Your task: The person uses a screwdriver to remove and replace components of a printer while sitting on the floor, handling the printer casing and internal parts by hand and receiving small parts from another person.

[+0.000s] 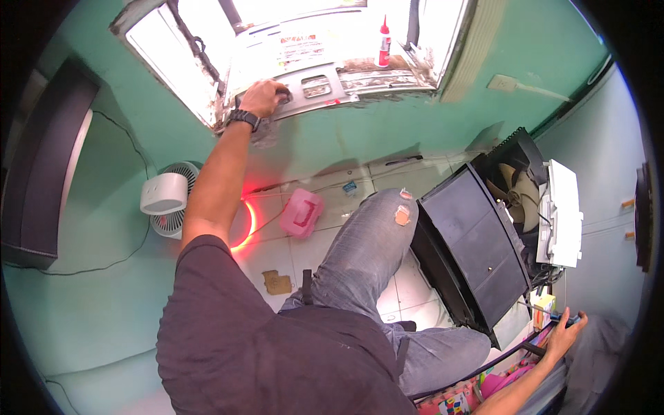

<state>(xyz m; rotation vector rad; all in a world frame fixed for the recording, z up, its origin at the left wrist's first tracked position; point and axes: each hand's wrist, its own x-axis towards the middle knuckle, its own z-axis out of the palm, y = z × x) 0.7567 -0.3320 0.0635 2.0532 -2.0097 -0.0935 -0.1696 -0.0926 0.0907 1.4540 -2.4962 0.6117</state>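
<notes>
At the window sill, my left hand (pixel 263 99) has its fingers curled in. A small dark patch shows at the fingertips, too unclear to name. Beside it lies a flat grey metal plate (pixel 325 84) with a rectangular cutout. Low on the right, my right hand (pixel 566 333) is closed around the handle of a screwdriver (pixel 532 307), whose thin shaft points left. That shaft is close to the lower corner of a large dark appliance housing (pixel 474 238), which leans over the tiles right of my knee.
A white bottle with a red nozzle (pixel 384 45) stands on the sill. Behind the housing are a fan blade (pixel 520 196) and a white panel (pixel 561 213). A pink box (pixel 301 213), cardboard scrap (pixel 277 282) and white fan (pixel 166 195) are on the left, with a cable (pixel 124 258) along the wall.
</notes>
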